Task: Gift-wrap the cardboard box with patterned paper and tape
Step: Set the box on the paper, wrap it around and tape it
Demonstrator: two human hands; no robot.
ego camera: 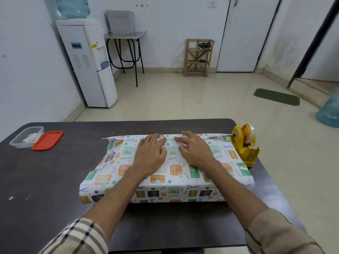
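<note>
Cardboard box: hidden under its wrapping; its shape lies at the middle of the worktop [45, 180], long side toward the person.
Patterned paper [176, 170]: drawn over the top and near side; a white-backed flap edge runs along the 12 o'clock edge, and loose ends stick out at 3 and 9 o'clock.
Left hand [150, 153]: laid flat on the top toward 12 o'clock; grip wide, nothing held, the paper pressed down.
Right hand [196, 151]: just beside the left, fingertips [178, 139] on the flap; grip wide, nothing held.
Step in hand: judged to be the holding down of the seam before taping.
Doing it well: the flap should be kept taut and square to the edge, one hand being left on it while tape is fetched, so that no slack is let in.
Tape dispenser [244, 143]: at 2 o'clock of the box, just beside it.
Clear container [25, 137] and red lid [48, 140]: at 10 o'clock, well apart from the box, touching each other.
Count: one box, one sheet, one dispenser, one container, one lid, two hands.
</note>
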